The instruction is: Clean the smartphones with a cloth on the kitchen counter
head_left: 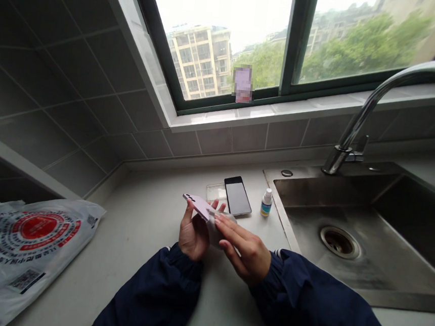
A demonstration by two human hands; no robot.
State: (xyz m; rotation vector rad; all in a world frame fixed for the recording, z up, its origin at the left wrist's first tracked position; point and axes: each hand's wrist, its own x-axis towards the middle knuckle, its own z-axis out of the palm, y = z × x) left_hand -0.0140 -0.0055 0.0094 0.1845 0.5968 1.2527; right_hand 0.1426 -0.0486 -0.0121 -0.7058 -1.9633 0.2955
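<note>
My left hand [193, 237] is closed around a lilac smartphone [199, 208], held tilted above the counter with its camera lenses at the upper left end. My right hand [246, 246] has its fingers pressed on a thin, pale cloth or tissue [214, 236] at the phone's near right end; which of the two it is, I cannot tell. Just beyond my hands, a dark flat phone-shaped panel [238, 196] with a grey face lies over part of a clear case [215, 191]. Right of it stands a small white-capped bottle [266, 204] with a blue and yellow label.
A steel sink [352, 195] with a curved chrome tap [362, 120] takes up the right side. A printed white plastic bag [34, 253] sits at the left. Behind the white counter [153, 198] are a tiled wall and window, with a blurred lilac object [243, 83] at the sill.
</note>
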